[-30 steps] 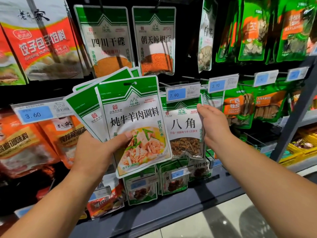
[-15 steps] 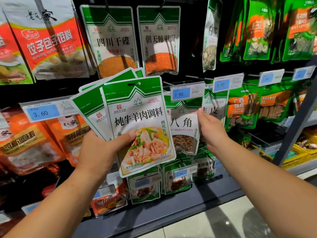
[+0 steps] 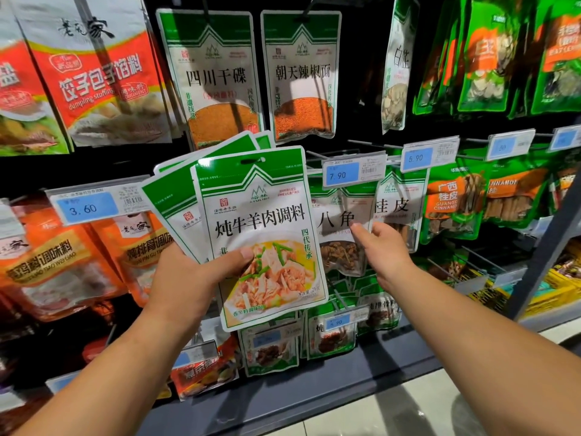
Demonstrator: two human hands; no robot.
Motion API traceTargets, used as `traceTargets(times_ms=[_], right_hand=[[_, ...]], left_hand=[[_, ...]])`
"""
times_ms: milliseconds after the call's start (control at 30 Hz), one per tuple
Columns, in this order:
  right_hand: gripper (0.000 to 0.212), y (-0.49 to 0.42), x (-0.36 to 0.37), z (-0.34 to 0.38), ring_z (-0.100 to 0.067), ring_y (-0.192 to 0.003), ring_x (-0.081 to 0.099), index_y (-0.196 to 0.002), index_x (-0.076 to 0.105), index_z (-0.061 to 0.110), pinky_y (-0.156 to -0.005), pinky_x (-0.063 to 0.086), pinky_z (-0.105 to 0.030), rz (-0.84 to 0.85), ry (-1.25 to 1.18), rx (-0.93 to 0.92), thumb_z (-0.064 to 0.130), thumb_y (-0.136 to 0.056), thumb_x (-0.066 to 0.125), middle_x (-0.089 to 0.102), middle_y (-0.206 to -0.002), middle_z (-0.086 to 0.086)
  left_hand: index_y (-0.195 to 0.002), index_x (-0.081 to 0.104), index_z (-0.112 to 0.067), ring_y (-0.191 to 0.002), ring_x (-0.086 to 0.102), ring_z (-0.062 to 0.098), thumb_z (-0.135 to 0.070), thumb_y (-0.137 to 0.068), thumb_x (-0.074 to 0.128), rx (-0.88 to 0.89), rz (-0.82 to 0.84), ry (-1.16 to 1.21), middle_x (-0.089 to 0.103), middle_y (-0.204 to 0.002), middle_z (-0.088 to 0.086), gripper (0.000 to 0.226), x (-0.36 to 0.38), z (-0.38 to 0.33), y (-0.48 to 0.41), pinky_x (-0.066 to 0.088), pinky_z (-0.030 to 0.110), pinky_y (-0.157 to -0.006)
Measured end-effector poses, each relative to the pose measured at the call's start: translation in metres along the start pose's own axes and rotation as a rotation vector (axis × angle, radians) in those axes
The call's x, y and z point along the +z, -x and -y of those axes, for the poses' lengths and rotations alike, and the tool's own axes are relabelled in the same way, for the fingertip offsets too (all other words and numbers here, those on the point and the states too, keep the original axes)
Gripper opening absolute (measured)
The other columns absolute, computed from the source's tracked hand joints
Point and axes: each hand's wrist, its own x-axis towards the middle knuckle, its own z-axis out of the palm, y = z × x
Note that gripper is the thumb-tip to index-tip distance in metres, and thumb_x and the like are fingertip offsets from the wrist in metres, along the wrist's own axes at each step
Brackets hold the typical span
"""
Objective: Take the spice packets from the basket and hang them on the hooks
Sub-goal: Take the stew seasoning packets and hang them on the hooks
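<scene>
Hanging step: left hand [image 3: 188, 278] pinches fanned spice packets [image 3: 261, 234]; right hand [image 3: 382, 251], fingers loose, nears the hung packet [image 3: 341, 247]; next, thread one onto a hook [image 3: 367, 143]

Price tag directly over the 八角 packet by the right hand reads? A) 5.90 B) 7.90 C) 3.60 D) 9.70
B: the blue tag above the 八角 packet, near the right hand, reads 7.90. The 3.60 tag sits left of the stewing-spice packets that the left hand grips, and the 5.90 tag hangs further right.
</scene>
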Motion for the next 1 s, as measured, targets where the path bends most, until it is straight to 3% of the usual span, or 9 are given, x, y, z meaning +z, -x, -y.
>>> traceTargets(times_ms=[67,167,267,367,500,667,733,833,1000], right_hand=[[0.045,-0.007,0.004,-0.002,-0.020,-0.082,0.038,-0.073,0.032,0.020,-0.070,0.029,-0.034,-0.033,0.038,0.029,0.035,-0.098,0.065,0.033,-0.077,-0.004],[0.031,-0.014,0.013,-0.001,-0.026,-0.102,0.060,-0.088,0.057,0.016,-0.087,0.048,-0.039,-0.072,0.095,0.066,0.044,-0.096,0.067,0.063,-0.098,-0.003],[0.066,-0.017,0.018,0.002,-0.032,-0.106,0.062,-0.123,0.060,0.001,-0.093,0.052,-0.044,-0.106,0.184,0.100,0.059,-0.092,0.065,0.067,-0.114,-0.013],[0.062,-0.020,0.021,0.002,-0.031,-0.089,0.058,-0.105,0.062,0.001,-0.079,0.049,-0.039,-0.126,0.270,0.122,0.063,-0.092,0.062,0.063,-0.098,-0.012],[0.053,-0.013,0.015,0.004,-0.026,-0.061,0.041,-0.068,0.042,0.014,-0.054,0.028,-0.034,-0.172,0.322,0.085,0.055,-0.093,0.064,0.041,-0.065,-0.004],[0.040,0.012,0.002,0.019,-0.021,-0.072,0.051,-0.095,0.053,0.015,-0.057,0.035,-0.033,-0.300,0.193,0.032,0.051,-0.089,0.070,0.056,-0.089,-0.001],[0.039,0.027,0.000,0.029,-0.020,-0.079,0.057,-0.098,0.058,0.015,-0.066,0.043,-0.034,-0.242,0.167,-0.029,0.053,-0.092,0.066,0.060,-0.093,0.000],[0.030,0.059,0.002,0.048,-0.019,-0.086,0.067,-0.096,0.065,0.016,-0.075,0.058,-0.037,0.053,-0.058,-0.084,0.045,-0.100,0.060,0.068,-0.093,-0.003],[0.027,0.103,0.016,0.065,-0.012,-0.083,0.067,-0.093,0.072,0.016,-0.078,0.056,-0.030,0.350,-0.110,-0.111,0.042,-0.096,0.065,0.072,-0.090,0.004]], left_hand=[[-0.115,0.073,-0.008,-0.094,0.077,0.018,-0.001,-0.080,0.077,-0.001,-0.005,-0.013,0.080,-0.104,0.001,0.037,-0.001,0.001,0.000,0.062,0.027,-0.075],[-0.114,0.073,-0.009,-0.090,0.078,0.019,0.003,-0.081,0.076,-0.018,-0.010,-0.006,0.080,-0.101,0.001,0.035,-0.002,0.004,0.002,0.064,0.030,-0.073],[-0.114,0.073,-0.017,-0.091,0.078,0.021,0.003,-0.081,0.077,-0.044,-0.013,0.014,0.080,-0.103,0.001,0.039,-0.003,0.005,0.003,0.064,0.033,-0.071],[-0.112,0.074,-0.023,-0.091,0.078,0.022,-0.001,-0.081,0.079,-0.051,-0.017,-0.012,0.080,-0.103,0.000,0.038,-0.006,0.006,0.004,0.065,0.043,-0.075],[-0.112,0.073,-0.021,-0.092,0.078,0.021,0.003,-0.081,0.077,-0.058,0.005,0.029,0.080,-0.104,0.000,0.039,-0.008,0.004,0.008,0.063,0.030,-0.070],[-0.117,0.071,-0.018,-0.095,0.077,0.025,0.004,-0.081,0.075,-0.087,0.018,0.087,0.079,-0.107,0.003,0.042,-0.007,0.002,0.013,0.064,0.035,-0.072],[-0.119,0.070,-0.016,-0.094,0.077,0.026,0.005,-0.083,0.074,-0.095,0.023,0.097,0.079,-0.107,0.004,0.042,-0.007,0.001,0.016,0.064,0.035,-0.071],[-0.118,0.070,-0.014,-0.093,0.078,0.027,0.005,-0.083,0.073,-0.111,0.023,0.118,0.079,-0.106,0.005,0.040,-0.008,0.000,0.020,0.064,0.036,-0.071],[-0.114,0.072,-0.017,-0.092,0.078,0.024,0.005,-0.082,0.075,-0.125,0.027,0.124,0.080,-0.104,0.003,0.038,-0.006,-0.003,0.025,0.063,0.032,-0.071]])
